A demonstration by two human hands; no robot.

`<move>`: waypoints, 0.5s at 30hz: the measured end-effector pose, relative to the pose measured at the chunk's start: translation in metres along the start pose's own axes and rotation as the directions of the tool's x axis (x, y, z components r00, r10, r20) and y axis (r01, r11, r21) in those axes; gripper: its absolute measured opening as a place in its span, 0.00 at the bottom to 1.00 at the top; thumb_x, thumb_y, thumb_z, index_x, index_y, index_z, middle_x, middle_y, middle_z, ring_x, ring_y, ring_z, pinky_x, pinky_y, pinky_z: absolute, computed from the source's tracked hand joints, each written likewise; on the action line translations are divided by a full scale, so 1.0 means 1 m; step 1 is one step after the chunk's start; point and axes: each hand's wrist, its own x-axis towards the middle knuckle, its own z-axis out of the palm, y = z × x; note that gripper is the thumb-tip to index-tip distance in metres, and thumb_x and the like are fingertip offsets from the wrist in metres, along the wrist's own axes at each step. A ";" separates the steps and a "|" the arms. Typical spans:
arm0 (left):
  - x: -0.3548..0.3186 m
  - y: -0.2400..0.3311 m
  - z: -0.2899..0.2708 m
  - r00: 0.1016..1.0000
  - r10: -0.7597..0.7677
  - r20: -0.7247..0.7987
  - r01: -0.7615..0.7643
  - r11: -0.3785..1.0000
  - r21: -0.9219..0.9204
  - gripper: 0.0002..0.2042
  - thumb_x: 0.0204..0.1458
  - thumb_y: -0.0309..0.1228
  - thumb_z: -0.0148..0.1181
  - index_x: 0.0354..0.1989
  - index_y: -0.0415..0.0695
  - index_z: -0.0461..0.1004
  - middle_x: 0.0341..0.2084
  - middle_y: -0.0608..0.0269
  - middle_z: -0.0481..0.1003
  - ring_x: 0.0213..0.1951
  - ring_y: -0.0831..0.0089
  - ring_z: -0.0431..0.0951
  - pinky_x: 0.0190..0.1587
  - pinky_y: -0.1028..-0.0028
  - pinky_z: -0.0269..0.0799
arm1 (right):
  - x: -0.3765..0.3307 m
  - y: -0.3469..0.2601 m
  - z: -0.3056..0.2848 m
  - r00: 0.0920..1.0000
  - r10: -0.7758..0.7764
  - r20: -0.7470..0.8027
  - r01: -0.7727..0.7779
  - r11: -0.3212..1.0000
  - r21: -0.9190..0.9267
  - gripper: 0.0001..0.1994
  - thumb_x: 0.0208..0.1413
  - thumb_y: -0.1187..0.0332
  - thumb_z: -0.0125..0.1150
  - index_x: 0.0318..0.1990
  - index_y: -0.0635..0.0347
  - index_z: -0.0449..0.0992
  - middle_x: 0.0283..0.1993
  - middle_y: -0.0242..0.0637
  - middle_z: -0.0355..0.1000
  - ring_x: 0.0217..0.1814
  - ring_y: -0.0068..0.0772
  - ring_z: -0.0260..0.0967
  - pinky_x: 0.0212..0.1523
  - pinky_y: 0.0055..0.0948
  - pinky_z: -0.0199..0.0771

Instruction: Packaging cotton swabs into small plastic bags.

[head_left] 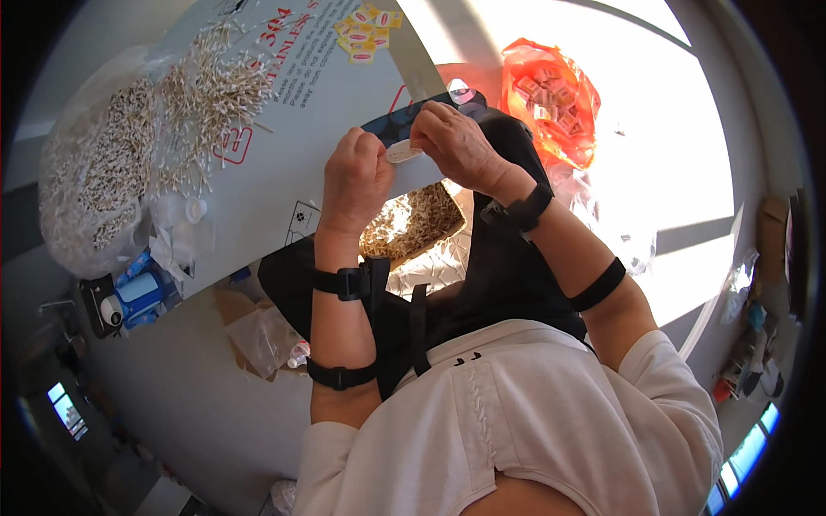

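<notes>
Both hands raised over the near edge of the white cardboard sheet (292,129). Left hand (354,176) curled tight, thumb and forefinger pinched on one end of a small clear packet (403,153); right hand (456,142) pinched on the other end, fingers narrow. Held between the two, above the sheet and clear of it, seemingly to keep the small thing taut and close for fine fingerwork. Heap of cotton swabs (202,95) spread on the sheet's far left part, within reach; a bulging clear bag of more swabs (90,172) beyond the left edge. Yellow sachets (366,30) at the far edge. Orange plastic bag (555,99) off to the right.
</notes>
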 end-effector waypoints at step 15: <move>0.000 0.001 0.010 1.000 0.030 0.005 -0.030 0.998 -0.046 0.08 0.46 0.16 0.57 0.30 0.38 0.64 0.28 0.54 0.68 0.32 0.50 0.73 0.33 0.59 0.69 | 0.019 -0.001 -0.003 0.962 -0.259 0.086 0.268 0.956 -0.115 0.09 0.39 0.75 0.62 0.28 0.58 0.68 0.35 0.37 0.63 0.39 0.43 0.64 0.41 0.38 0.65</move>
